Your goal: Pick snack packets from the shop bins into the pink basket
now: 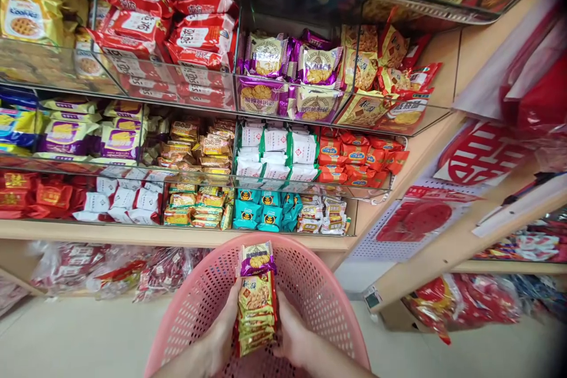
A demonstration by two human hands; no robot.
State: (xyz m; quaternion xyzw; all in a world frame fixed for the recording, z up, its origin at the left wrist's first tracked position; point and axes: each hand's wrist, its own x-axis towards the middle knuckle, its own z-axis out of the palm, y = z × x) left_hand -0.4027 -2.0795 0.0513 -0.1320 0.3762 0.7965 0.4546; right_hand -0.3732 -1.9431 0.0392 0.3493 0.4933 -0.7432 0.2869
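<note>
A stack of wrapped cookie packets (pixel 257 298), mostly gold and red with a purple-and-cream one at the top end, is pressed between my two hands. My left hand (pixel 228 313) grips its left side and my right hand (pixel 290 325) its right side; some fingertips are hidden behind the packets. Beneath and around the hands is a pink perforated plastic basket (pixel 195 274), and the stack is over its opening. The part of the basket behind my hands and the stack is hidden.
Shelves with clear dividers hold purple cookie packets (pixel 268 58), red packets (pixel 201 35), white-and-green packets (pixel 275 140), orange packets (pixel 354 156) and teal packets (pixel 247 212). Bagged goods (pixel 80 263) lie under the bottom shelf. Red decorations (pixel 482 153) hang at the right.
</note>
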